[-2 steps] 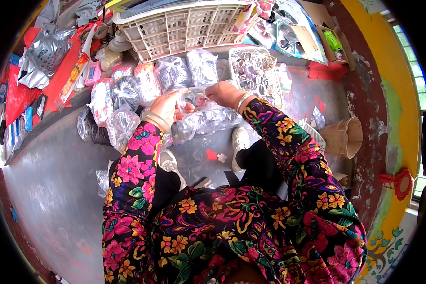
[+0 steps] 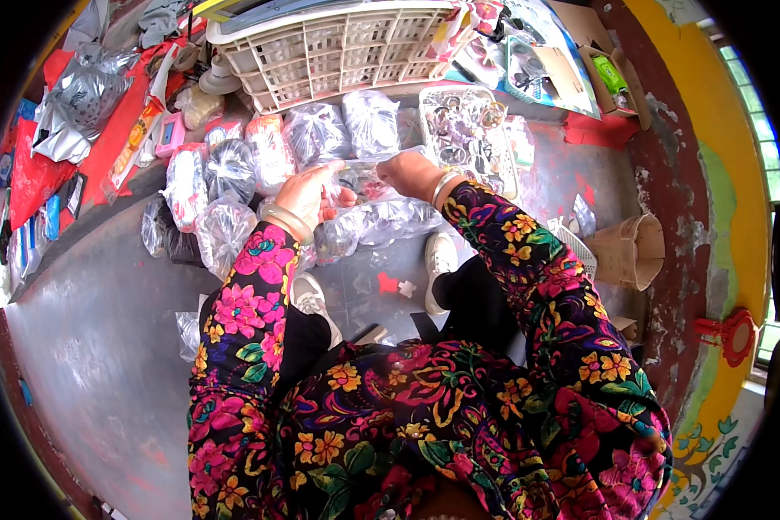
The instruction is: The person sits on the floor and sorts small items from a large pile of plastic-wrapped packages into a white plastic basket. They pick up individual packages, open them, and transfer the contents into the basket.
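Observation:
A clear plastic bag [image 2: 361,179] with small coloured items inside stretches between my two hands. My left hand [image 2: 308,195] holds its left side, with the thumb up at the edge and the fingers curled beneath. At the bag's upper right, my right hand [image 2: 412,173] is closed in a pinch on the plastic; its fingertips are partly hidden. Just below lies a row of filled clear bags [image 2: 390,221]. Beyond my hands sit bags of dark things [image 2: 316,134], and right of them a white tray [image 2: 513,178] holds many round, band-like pieces.
A large cream plastic crate [image 2: 338,65] stands at the back. More filled bags [image 2: 225,230] crowd the left of my left hand. Red and silver wrapping [image 2: 87,100] lies far left. To the right are a cardboard box [image 2: 630,251] and a white basket [image 2: 576,250]. My shoes [image 2: 440,264] flank the near floor.

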Demonstrator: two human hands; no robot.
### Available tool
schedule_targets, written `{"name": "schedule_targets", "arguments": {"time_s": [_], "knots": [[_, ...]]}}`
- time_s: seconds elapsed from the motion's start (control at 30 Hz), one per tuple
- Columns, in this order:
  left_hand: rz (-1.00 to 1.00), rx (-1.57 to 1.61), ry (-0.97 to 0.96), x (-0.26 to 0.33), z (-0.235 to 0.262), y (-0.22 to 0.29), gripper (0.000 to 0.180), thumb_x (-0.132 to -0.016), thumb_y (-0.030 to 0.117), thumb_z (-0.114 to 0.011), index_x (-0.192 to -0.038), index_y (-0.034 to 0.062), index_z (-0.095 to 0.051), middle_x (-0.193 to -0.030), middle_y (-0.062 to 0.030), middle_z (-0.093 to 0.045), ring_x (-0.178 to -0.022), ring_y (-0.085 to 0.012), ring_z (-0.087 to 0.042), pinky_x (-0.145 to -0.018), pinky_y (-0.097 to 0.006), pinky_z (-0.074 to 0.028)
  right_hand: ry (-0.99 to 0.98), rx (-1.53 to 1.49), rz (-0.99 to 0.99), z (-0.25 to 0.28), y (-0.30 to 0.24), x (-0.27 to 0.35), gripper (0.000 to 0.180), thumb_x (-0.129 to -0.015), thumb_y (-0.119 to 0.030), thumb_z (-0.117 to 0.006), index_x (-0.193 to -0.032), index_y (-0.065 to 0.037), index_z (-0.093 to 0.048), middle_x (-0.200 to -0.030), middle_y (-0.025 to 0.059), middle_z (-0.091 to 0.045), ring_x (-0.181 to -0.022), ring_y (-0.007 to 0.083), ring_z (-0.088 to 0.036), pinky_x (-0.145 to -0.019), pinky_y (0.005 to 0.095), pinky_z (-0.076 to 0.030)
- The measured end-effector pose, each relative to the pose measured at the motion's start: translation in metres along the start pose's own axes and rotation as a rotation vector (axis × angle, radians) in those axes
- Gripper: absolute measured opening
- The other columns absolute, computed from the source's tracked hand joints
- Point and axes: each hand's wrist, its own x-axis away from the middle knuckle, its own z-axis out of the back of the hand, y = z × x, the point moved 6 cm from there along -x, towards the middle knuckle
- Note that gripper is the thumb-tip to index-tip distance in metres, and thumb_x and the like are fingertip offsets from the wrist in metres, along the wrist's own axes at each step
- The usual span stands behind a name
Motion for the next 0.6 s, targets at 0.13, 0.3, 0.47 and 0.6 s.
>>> {"name": "schedule_targets", "arguments": {"time_s": [0.13,0.3,0.47,0.6], "knots": [[0.003,0.013,-0.014,-0.001,0.001,-0.001,0.032,-0.084,0.03,-0.047,-0.108,0.0108,-0.052,-0.071,-0.0084,-0.059,-0.065,-0.0155,-0.059,-0.047,-0.021,-0.04,-0.013,0.018,0.004,-0.027,0.018,-0.003,0.011,-0.072,-0.014,-0.048,-0.074,-0.006,-0.056,-0.07,0.018,-0.057,-0.07,0.0348,-0.056,-0.062,0.0421,-0.041],[0.004,0.02,-0.004,0.001,0.001,-0.002,0.03,-0.083,0.03,-0.048,-0.106,0.0104,-0.053,-0.071,-0.008,-0.059,-0.064,-0.0154,-0.058,-0.046,-0.021,-0.04,0.013,0.005,-0.073,-0.033,0.022,-0.007,0.012,-0.072,-0.012,-0.048,-0.073,-0.006,-0.059,-0.072,0.0171,-0.058,-0.072,0.0327,-0.057,-0.063,0.0404,-0.042],[-0.002,0.057,-0.027,-0.005,0.0,-0.004,0.03,-0.083,0.03,-0.049,-0.105,0.0096,-0.054,-0.07,-0.0076,-0.059,-0.064,-0.0158,-0.058,-0.046,-0.021,-0.04,-0.085,0.19,-0.217,-0.047,0.039,-0.012,0.017,-0.072,-0.011,-0.048,-0.079,-0.004,-0.063,-0.08,0.016,-0.061,-0.078,0.0296,-0.059,-0.067,0.0365,-0.047],[0.01,0.063,-0.014,-0.006,-0.004,-0.002,0.03,-0.082,0.03,-0.051,-0.104,0.0094,-0.054,-0.069,-0.0076,-0.059,-0.064,-0.016,-0.059,-0.046,-0.022,-0.039,-0.002,0.191,-0.188,-0.032,0.033,-0.011,0.018,-0.071,-0.01,-0.048,-0.08,-0.004,-0.063,-0.081,0.016,-0.061,-0.077,0.0294,-0.06,-0.066,0.0353,-0.047]]}}
